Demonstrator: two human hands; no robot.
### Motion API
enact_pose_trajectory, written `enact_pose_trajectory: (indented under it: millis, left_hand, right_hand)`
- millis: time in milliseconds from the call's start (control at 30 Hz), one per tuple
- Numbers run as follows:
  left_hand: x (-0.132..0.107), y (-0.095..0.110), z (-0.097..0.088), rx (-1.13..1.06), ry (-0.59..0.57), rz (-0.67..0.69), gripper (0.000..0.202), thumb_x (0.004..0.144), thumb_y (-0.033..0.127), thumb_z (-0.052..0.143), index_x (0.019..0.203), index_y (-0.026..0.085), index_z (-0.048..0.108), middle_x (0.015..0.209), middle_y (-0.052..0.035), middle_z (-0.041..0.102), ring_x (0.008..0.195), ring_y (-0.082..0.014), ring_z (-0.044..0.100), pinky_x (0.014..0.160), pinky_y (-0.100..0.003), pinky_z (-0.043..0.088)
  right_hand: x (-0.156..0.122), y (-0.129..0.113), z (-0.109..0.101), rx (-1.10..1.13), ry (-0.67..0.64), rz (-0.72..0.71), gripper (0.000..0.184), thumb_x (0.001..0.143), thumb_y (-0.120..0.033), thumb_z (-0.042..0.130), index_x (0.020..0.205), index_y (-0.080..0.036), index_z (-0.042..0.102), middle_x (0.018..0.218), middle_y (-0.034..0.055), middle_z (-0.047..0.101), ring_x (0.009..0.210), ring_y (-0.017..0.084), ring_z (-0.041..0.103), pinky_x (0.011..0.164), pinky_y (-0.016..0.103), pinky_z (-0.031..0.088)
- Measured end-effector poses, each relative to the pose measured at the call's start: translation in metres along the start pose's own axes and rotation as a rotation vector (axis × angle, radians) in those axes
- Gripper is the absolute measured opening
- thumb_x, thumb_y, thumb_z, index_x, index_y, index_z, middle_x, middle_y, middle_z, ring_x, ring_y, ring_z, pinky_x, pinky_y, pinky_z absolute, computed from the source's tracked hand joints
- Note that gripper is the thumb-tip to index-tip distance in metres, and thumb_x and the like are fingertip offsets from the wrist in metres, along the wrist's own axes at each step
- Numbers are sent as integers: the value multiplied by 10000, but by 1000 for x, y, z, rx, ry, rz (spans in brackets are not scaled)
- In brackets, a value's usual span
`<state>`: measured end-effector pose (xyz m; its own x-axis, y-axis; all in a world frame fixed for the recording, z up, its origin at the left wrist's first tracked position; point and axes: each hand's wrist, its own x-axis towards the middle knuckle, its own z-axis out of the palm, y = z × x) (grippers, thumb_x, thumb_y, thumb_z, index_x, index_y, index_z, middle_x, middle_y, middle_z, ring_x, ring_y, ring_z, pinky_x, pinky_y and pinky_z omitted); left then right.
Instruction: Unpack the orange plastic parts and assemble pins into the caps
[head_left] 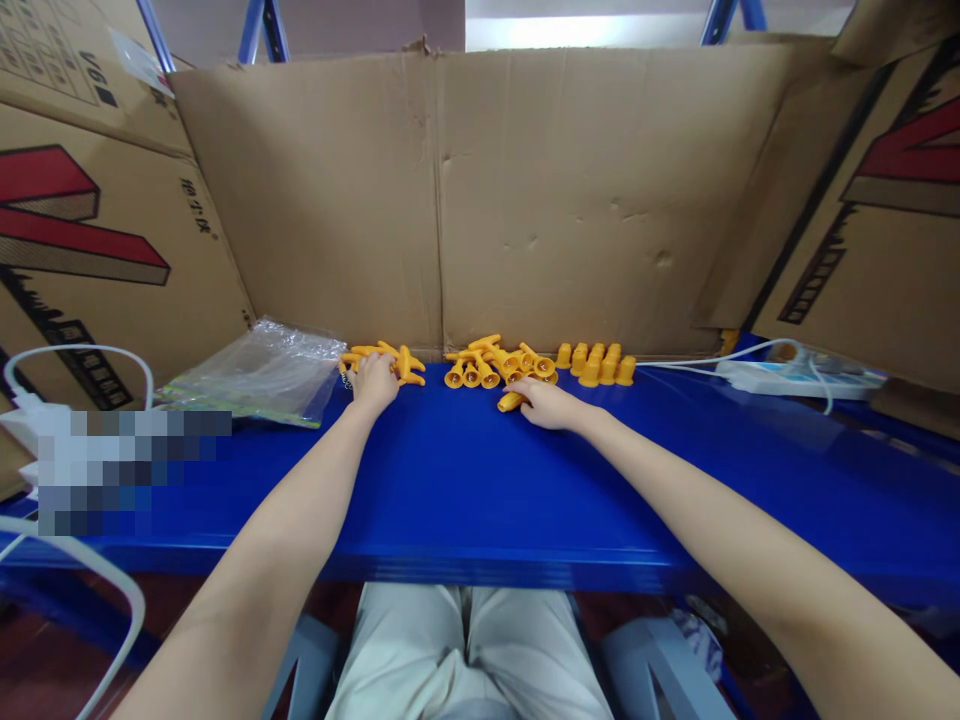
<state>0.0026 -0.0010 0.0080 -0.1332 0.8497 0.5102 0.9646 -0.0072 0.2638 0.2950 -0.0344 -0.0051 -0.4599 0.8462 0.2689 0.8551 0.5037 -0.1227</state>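
Note:
At the back of the blue table, my left hand (375, 383) reaches over a pile of yellow pronged plastic pieces (411, 372). Its fingers curl down among them, and whatever they may grip is hidden. My right hand (553, 404) is closed on a yellow plastic piece (511, 402) with a rounded end, held just in front of the middle pile. That pile is made of yellow horn-shaped pieces (471, 376), several with their flared open ends facing me. To the right stand several small yellow cups (590, 371), bottoms up, in short rows.
Cardboard panels (570, 190) wall in the back and sides of the blue table (450, 480). A clear plastic bag (259, 375) lies at left, near a white cable (112, 350) and a blurred-out patch. A white power strip (795, 378) with cords sits at right.

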Motion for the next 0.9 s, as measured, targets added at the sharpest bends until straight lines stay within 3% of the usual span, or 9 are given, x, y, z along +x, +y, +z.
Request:
enact_pose_trajectory:
  millis: [100, 200, 333, 500, 700, 900]
  left_hand:
    - [5, 4, -4, -198, 173, -6, 116, 782, 221, 562, 860, 194, 645, 1023, -102, 603, 1047, -273, 549, 872, -404, 416]
    - [8, 15, -7, -543, 260, -18, 82, 739, 251, 631, 720, 179, 594, 754, -26, 562, 762, -173, 588, 667, -273, 443]
    - [-2, 40, -14, -1046, 88, -98, 226, 721, 271, 671, 622, 172, 495, 526, 61, 448, 449, -58, 429, 451, -186, 339]
    - [-20, 66, -25, -1267, -188, -273, 198, 755, 198, 667, 640, 147, 513, 517, 41, 524, 372, -44, 431, 403, -187, 351]
    - [-29, 76, -29, -1443, -292, -346, 134, 811, 156, 620, 701, 129, 549, 551, 20, 556, 372, -42, 451, 421, -198, 368]
    - [-31, 77, -29, -1438, -307, -334, 127, 810, 170, 629, 721, 131, 548, 573, 22, 563, 384, -37, 454, 437, -204, 365]
  right_hand:
    - [-2, -1, -3, -51, 15, 3, 463, 772, -47, 467, 1203, -159, 595, 1284, 126, 570, 1101, 246, 595, 922, 339, 463]
    - [-3, -4, -7, -90, 36, 10, 394, 789, -87, 502, 1162, -156, 610, 1247, 126, 589, 1070, 258, 608, 889, 342, 478]
    - [-3, -6, -9, -85, 66, 16, 319, 789, -126, 548, 1095, -151, 633, 1153, 121, 641, 1025, 265, 624, 850, 346, 485]
    - [-1, -9, -7, 3, 140, -31, 261, 798, -170, 561, 1042, -162, 653, 1064, 99, 676, 980, 232, 634, 853, 324, 475]
    - [2, -15, -3, 99, 215, -61, 289, 805, -230, 578, 1078, -166, 651, 1100, 102, 670, 1016, 240, 624, 889, 351, 465]
    - [4, -14, -1, 183, 238, -66, 299, 780, -204, 598, 1067, -145, 659, 1066, 108, 682, 964, 228, 636, 876, 344, 471]
